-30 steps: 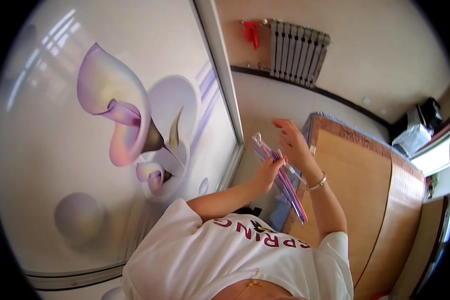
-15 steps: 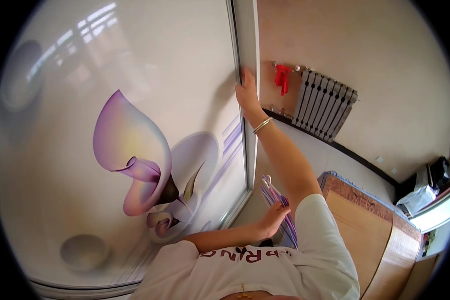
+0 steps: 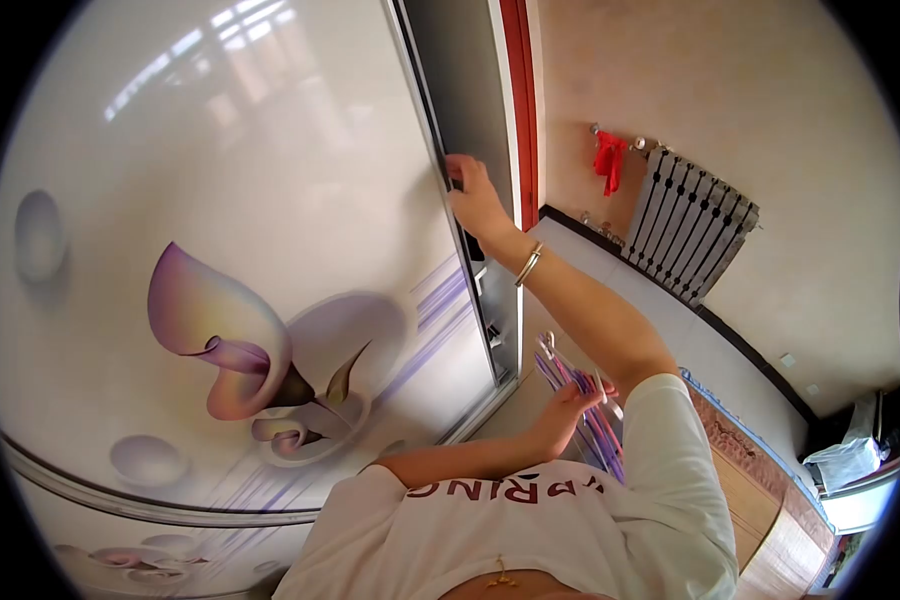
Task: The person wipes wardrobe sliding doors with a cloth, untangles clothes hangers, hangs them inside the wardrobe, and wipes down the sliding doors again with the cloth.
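Observation:
My right hand (image 3: 478, 203) reaches up and has its fingers hooked on the edge of a glossy white sliding wardrobe door (image 3: 340, 200). The door is printed with a purple calla lily (image 3: 235, 340). A dark gap with the wardrobe's interior (image 3: 465, 90) shows beside the door edge. Low in front of my shirt, my left hand (image 3: 560, 420) is closed around a bunch of purple and pink clothes hangers (image 3: 595, 425). The hanger hooks stick out above the fingers; part of the bunch is hidden by my hand.
A grey radiator (image 3: 692, 225) stands against the wall, with a red cloth (image 3: 608, 163) hanging beside it. At the right lies a bed or mat with a brown edge (image 3: 735, 440). Farther right is a clear plastic bag (image 3: 845, 460). Another printed door panel (image 3: 170, 545) is at lower left.
The wardrobe door has slid left under my right hand, opening a gap onto the dark interior. My left hand still holds the hangers, now slightly farther right in view.

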Available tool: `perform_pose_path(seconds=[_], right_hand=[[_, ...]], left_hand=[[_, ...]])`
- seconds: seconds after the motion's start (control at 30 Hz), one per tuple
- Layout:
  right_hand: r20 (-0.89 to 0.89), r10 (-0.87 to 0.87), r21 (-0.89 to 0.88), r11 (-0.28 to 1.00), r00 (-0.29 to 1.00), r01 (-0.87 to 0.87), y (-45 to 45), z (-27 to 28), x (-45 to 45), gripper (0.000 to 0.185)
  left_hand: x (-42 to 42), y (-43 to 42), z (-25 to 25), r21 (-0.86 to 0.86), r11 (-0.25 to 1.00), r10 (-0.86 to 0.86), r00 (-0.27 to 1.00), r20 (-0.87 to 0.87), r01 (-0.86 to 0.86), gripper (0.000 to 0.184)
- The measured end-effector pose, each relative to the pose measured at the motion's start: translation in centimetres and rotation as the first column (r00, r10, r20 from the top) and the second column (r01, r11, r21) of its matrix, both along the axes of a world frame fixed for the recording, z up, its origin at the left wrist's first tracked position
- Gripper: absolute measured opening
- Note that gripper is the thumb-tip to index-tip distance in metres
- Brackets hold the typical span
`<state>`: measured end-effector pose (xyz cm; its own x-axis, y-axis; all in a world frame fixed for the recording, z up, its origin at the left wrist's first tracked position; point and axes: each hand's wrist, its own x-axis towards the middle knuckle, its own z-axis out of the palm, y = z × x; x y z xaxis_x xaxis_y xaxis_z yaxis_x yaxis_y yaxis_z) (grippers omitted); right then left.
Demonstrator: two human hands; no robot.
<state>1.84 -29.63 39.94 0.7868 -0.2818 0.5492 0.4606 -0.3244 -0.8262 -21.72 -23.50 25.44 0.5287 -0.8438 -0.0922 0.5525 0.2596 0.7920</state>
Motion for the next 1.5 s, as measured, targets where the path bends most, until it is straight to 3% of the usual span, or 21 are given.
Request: perform_pose_path(seconds=[0.23, 0.27, 0.37, 0.4, 0.43, 0.47, 0.5, 0.53, 0.57, 0.6, 0.67, 0.7, 0.83, 1.0, 1.07, 1.1, 1.13, 1.17, 1.27, 1.37, 1.5], right_hand=[[-0.077, 0.219, -0.059, 0.973, 0.973, -0.223, 1.9, 0.0, 0.2, 0.048], [-0.068, 0.262, -0.054, 0.962, 0.963, -0.266, 2.2, -0.2, 0.6, 0.048], [-0.136, 0.411, -0.144, 0.892, 0.902, -0.428, 1.5, -0.1, 0.5, 0.048], [-0.149, 0.511, -0.143, 0.836, 0.847, -0.529, 0.9, -0.1, 0.9, 0.048], [-0.163, 0.605, -0.130, 0.770, 0.780, -0.624, 0.3, 0.1, 0.9, 0.047], [-0.177, 0.589, -0.152, 0.775, 0.788, -0.613, -0.7, 1.3, -0.2, 0.047], [-0.194, 0.575, -0.172, 0.778, 0.795, -0.604, -2.4, 2.8, -1.5, 0.046], [-0.084, 0.579, -0.237, 0.779, 0.811, -0.580, -5.4, 3.3, -1.3, 0.044], [0.033, 0.578, -0.308, 0.782, 0.816, -0.541, -8.2, 3.8, -1.7, 0.042], [0.188, 0.411, -0.110, 0.911, 0.892, -0.396, -9.5, 4.1, -3.7, 0.027], [0.133, 0.243, -0.067, 0.969, 0.961, -0.236, -14.5, 3.8, -7.1, 0.026], [-0.041, 0.248, -0.235, 0.939, 0.968, -0.250, -17.7, 3.4, -8.9, 0.039], [-0.281, 0.003, -0.564, 0.809, 0.960, -0.168, -18.9, -3.4, -14.1, 0.043], [-0.060, -0.174, -0.852, 0.521, 0.983, 0.040, -14.8, -10.5, -13.3, 0.058], [-0.148, -0.314, -0.882, 0.471, 0.938, 0.018, -15.3, -10.8, -12.3, 0.062], [-0.132, -0.323, -0.891, 0.453, 0.937, 0.030, -15.4, -10.6, -11.6, 0.058], [-0.089, -0.326, -0.900, 0.431, 0.941, 0.064, -16.1, -10.5, -10.6, 0.054], [0.078, -0.257, -0.875, 0.446, 0.963, 0.190, -17.1, -11.0, -9.7, 0.058], [-0.274, -0.233, -0.790, 0.608, 0.933, -0.080, -18.0, -8.7, -9.0, 0.058], [-0.201, -0.196, -0.806, 0.590, 0.960, -0.048, -16.9, -9.5, -6.9, 0.057], [-0.085, -0.155, -0.782, 0.622, 0.984, 0.031, -17.8, -8.7, -6.4, 0.052]], left_hand=[[4.1, -0.9, 3.9, 0.027, 0.989, 0.145, 0.989, 0.040, -0.146, 0.013], [5.4, -0.9, 3.8, 0.056, 0.989, 0.125, 0.979, 0.160, -0.135, 0.016], [8.1, -2.5, 3.6, 0.044, 0.968, 0.231, 0.947, 0.221, -0.246, 0.019], [8.6, -2.5, 4.4, 0.073, 0.942, 0.253, 0.839, 0.483, -0.326, 0.020], [9.0, -2.1, 6.0, 0.149, 0.918, 0.208, 0.769, 0.604, -0.366, 0.021], [9.4, -1.8, 7.7, 0.218, 0.883, 0.148, 0.688, 0.710, -0.415, 0.023], [10.5, -1.9, 7.7, 0.235, 0.908, 0.165, 0.811, 0.561, -0.347, 0.024], [11.5, -2.1, 7.7, 0.242, 0.925, 0.183, 0.902, 0.391, -0.292, 0.025], [12.5, -2.5, 7.1, 0.078, 0.971, 0.224, 0.975, 0.018, -0.224, 0.026], [13.1, -2.7, 6.9, 0.013, 0.976, 0.218, 0.976, 0.006, -0.218, 0.025], [14.6, -3.5, 7.2, -0.133, 0.969, 0.210, 0.978, 0.007, -0.208, 0.025], [15.0, -3.7, 7.4, -0.126, 0.965, 0.236, 0.971, 0.038, -0.230, 0.025], [15.6, -4.8, 8.1, -0.087, 0.957, 0.283, 0.956, 0.073, -0.277, 0.028], [17.0, -6.5, 6.4, -0.122, 0.959, 0.264, 0.963, 0.057, -0.256, 0.034], [16.7, -8.0, 7.6, -0.106, 0.957, 0.270, 0.963, -0.016, -0.271, 0.024], [16.5, -8.9, 7.5, -0.081, 0.929, 0.363, 0.932, -0.005, -0.362, 0.024], [17.5, -9.5, 7.0, -0.101, 0.929, 0.358, 0.934, -0.007, -0.357, 0.025], [18.3, -10.5, 7.0, -0.082, 0.929, 0.365, 0.931, 0.017, -0.362, 0.025], [20.3, -11.8, 7.1, -0.182, 0.944, 0.296, 0.948, 0.113, -0.273, 0.021], [20.9, -10.4, 9.2, -0.158, 0.949, 0.295, 0.945, 0.142, -0.273, 0.022], [21.3, -10.9, 10.2, -0.161, 0.965, 0.255, 0.886, 0.387, -0.207, 0.032]])
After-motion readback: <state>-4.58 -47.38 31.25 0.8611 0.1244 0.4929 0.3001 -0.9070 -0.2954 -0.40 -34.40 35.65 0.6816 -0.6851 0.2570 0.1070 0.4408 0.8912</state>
